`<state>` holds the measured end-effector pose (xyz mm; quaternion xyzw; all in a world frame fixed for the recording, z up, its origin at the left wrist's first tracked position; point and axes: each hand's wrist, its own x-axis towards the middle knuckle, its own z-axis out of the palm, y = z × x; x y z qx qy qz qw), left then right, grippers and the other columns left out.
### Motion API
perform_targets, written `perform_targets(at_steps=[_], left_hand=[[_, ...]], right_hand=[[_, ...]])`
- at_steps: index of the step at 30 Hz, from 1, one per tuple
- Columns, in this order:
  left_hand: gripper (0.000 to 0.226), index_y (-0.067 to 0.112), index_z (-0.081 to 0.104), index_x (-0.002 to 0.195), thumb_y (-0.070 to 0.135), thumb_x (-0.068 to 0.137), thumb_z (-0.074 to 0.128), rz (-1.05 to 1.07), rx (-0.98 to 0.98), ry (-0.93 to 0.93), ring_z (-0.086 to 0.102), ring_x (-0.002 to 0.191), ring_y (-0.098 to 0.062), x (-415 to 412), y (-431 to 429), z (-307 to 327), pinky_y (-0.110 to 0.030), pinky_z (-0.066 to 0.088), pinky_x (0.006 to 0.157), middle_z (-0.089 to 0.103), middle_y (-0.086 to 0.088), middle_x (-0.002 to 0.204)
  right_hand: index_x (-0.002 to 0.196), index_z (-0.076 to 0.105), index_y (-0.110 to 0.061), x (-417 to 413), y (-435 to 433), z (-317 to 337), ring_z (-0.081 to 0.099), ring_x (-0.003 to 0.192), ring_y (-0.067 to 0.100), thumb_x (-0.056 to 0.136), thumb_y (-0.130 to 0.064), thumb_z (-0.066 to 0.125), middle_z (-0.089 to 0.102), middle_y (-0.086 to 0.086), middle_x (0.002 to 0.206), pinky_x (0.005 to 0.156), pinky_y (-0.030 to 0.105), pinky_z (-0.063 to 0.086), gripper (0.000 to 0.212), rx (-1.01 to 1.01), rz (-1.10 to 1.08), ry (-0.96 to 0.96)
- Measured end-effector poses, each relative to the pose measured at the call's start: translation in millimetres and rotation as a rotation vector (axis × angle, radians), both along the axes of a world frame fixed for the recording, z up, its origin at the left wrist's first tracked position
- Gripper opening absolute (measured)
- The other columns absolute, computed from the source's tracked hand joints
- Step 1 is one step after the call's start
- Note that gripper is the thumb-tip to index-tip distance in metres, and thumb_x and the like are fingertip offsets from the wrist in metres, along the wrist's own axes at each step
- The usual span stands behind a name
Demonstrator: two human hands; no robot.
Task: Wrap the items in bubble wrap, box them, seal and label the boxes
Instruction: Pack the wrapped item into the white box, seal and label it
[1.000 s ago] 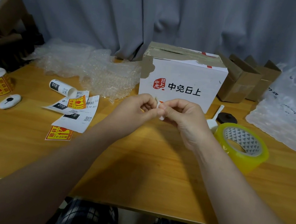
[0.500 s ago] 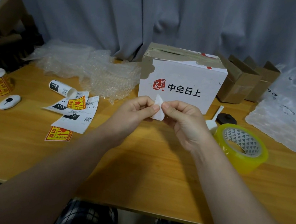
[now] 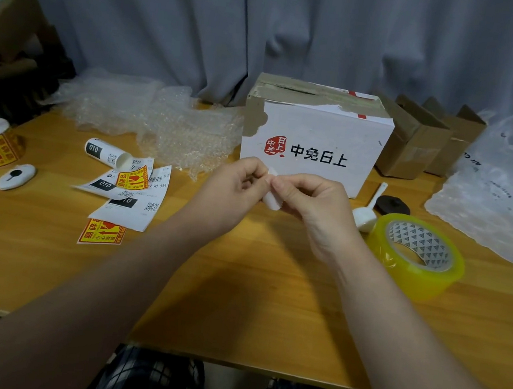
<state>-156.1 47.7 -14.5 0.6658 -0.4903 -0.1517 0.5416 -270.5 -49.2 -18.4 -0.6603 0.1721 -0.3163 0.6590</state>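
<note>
small white paper slip [image 3: 272,200] @ frame ctr, just in front of white printed cardboard box [image 3: 322,131] | L hand [image 3: 233,188] + R hand [image 3: 313,201] both curled, pinching slip betw thumb & fingertips | prob v. light, thin, floppy, maybe sticky: hold by edge/corner, gentle grip

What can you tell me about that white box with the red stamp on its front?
The white cardboard box stands upright at the back of the wooden table, top closed. Its front bears a red seal and four black characters. The white facing is torn off at the upper left corner and top edge, baring brown card. Bubble wrap lies by its left side, a brown box close on its right.
</note>
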Motion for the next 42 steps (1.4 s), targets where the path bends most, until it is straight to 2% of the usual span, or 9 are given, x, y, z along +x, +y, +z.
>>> perform_targets(at_steps=[5, 10, 12, 19, 24, 27, 31, 36, 42], left_hand=[[0.022, 0.006, 0.059, 0.089, 0.026, 0.095, 0.05, -0.012, -0.015, -0.047, 0.057, 0.086, -0.04, -0.2, 0.4, -0.2, -0.057, 0.049, 0.077, 0.063, -0.02, 0.089], [0.02, -0.004, 0.056, 0.091, 0.013, 0.098, 0.047, 0.011, -0.083, 0.11, 0.057, 0.08, -0.01, -7.2, -3.6, -1.4, -0.023, 0.05, 0.073, 0.063, -0.007, 0.088], [0.018, -0.002, 0.055, 0.091, 0.012, 0.098, 0.046, 0.028, -0.107, 0.201, 0.056, 0.078, -0.006, -8.4, -4.7, -2.9, -0.018, 0.048, 0.07, 0.061, 0.0, 0.087], [0.019, 0.012, 0.051, 0.081, 0.014, 0.099, 0.044, 0.116, -0.135, 0.332, 0.052, 0.066, -0.003, -8.3, -5.0, -8.1, -0.018, 0.045, 0.064, 0.059, 0.007, 0.077], [0.019, 0.013, 0.055, 0.084, 0.022, 0.098, 0.047, 0.112, -0.106, 0.309, 0.058, 0.066, -0.004, -2.3, -3.0, -4.2, -0.023, 0.046, 0.065, 0.062, 0.004, 0.071], [0.028, 0.009, 0.062, 0.094, 0.035, 0.094, 0.051, 0.038, -0.072, 0.313, 0.06, 0.067, -0.004, -6.6, -1.7, 1.6, -0.02, 0.046, 0.064, 0.065, 0.006, 0.073], [0.015, 0.015, 0.067, 0.098, 0.023, 0.094, 0.055, -0.033, -0.094, 0.289, 0.055, 0.065, 0.002, -8.7, 0.2, 2.8, -0.011, 0.041, 0.06, 0.064, 0.009, 0.074], [0.017, 0.025, 0.067, 0.102, 0.027, 0.095, 0.053, -0.057, -0.035, 0.389, 0.053, 0.069, -0.006, 3.5, 5.5, -4.4, -0.024, 0.037, 0.065, 0.061, -0.002, 0.083], [0.017, 0.024, 0.067, 0.102, 0.025, 0.095, 0.051, -0.079, 0.012, 0.399, 0.051, 0.066, -0.002, 13.6, 9.8, -5.8, -0.02, 0.035, 0.062, 0.062, 0.006, 0.079]], right_hand=[[0.08, 0.069, -0.002, 3.7, -0.9, 3.9, 0.066, 0.067, 0.01, 0.085, -0.009, 0.066, 0.07, 0.003, 0.069, 0.062, 0.018, 0.051, 0.009, 0.049, -0.038, 0.006], [0.071, 0.067, -0.01, 12.7, 4.6, 3.7, 0.063, 0.071, 0.015, 0.089, -0.015, 0.064, 0.068, 0.003, 0.07, 0.067, 0.025, 0.052, 0.019, 0.227, -0.13, -0.022], [0.07, 0.066, -0.012, 16.6, 7.8, 4.8, 0.062, 0.072, 0.016, 0.091, -0.015, 0.063, 0.068, 0.003, 0.07, 0.068, 0.027, 0.053, 0.021, 0.304, -0.196, -0.05], [0.071, 0.065, -0.015, 26.8, 17.4, 3.7, 0.056, 0.07, 0.015, 0.092, -0.02, 0.062, 0.064, 0.004, 0.074, 0.056, 0.021, 0.046, 0.022, 0.356, -0.369, -0.073], [0.09, 0.067, -0.007, 26.3, 14.1, 4.8, 0.055, 0.07, 0.013, 0.095, -0.019, 0.058, 0.064, 0.003, 0.077, 0.059, 0.022, 0.048, 0.015, 0.145, -0.353, -0.056], [0.096, 0.067, 0.0, 24.5, 12.5, 7.5, 0.058, 0.072, 0.015, 0.095, -0.017, 0.058, 0.063, 0.003, 0.073, 0.071, 0.032, 0.053, 0.02, -0.001, -0.349, -0.046], [0.092, 0.068, 0.0, 21.4, 11.6, 10.7, 0.053, 0.066, 0.014, 0.095, -0.019, 0.059, 0.059, 0.004, 0.069, 0.064, 0.027, 0.048, 0.022, -0.026, -0.306, -0.019], [0.086, 0.064, 0.007, 17.8, 8.4, 11.4, 0.047, 0.063, 0.013, 0.094, -0.023, 0.059, 0.054, 0.005, 0.068, 0.064, 0.026, 0.044, 0.031, 0.075, -0.212, 0.046], [0.07, 0.063, -0.011, 21.6, 11.3, 9.1, 0.057, 0.076, 0.017, 0.096, -0.021, 0.056, 0.063, 0.003, 0.074, 0.072, 0.029, 0.05, 0.029, 0.064, -0.243, 0.09]])
